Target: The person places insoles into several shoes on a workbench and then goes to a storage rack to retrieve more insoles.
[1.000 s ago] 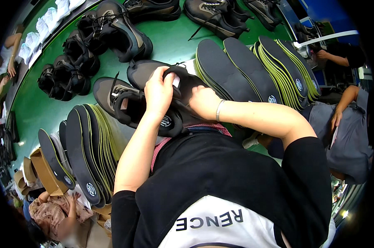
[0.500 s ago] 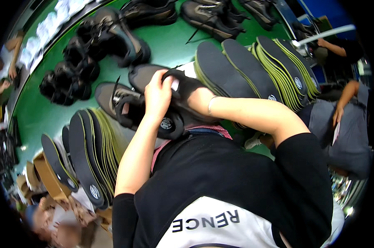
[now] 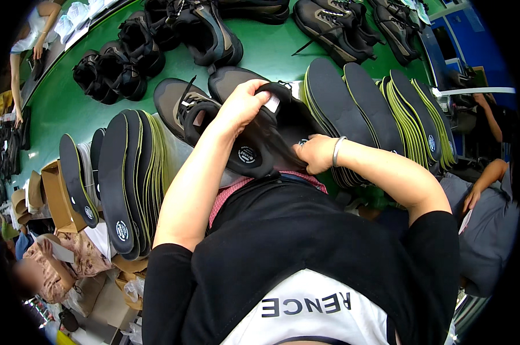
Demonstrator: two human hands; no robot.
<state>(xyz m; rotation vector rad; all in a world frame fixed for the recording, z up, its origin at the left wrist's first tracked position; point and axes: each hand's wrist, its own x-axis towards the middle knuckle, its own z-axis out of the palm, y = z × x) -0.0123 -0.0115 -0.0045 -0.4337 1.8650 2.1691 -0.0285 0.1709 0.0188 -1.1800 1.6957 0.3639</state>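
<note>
In front of me lies a pair of brown-and-black lace-up shoes, toes pointing away. My left hand [image 3: 245,107] pinches the tongue of the right-hand shoe [image 3: 235,79] and pulls it up. My right hand [image 3: 317,152], a bracelet on its wrist, is closed on that shoe's heel edge, thumb at the collar. A dark insole [image 3: 302,141] shows partly inside, near the heel. Beside it, under my left forearm, the left-hand shoe [image 3: 167,103] has a dark insole [image 3: 246,155] with a round pale mark at its heel. My right fingertips are partly hidden.
Black insoles with green edges stand in rows to the left [image 3: 115,172] and right [image 3: 335,92]. More shoes [image 3: 211,34] line the far side of the green table [image 3: 260,49]. A cardboard box [image 3: 58,198] stands at left. Other people work on both sides.
My right hand has come back from deep inside the right-hand shoe to its heel edge. My left hand still holds the tongue. The whole view has shifted.
</note>
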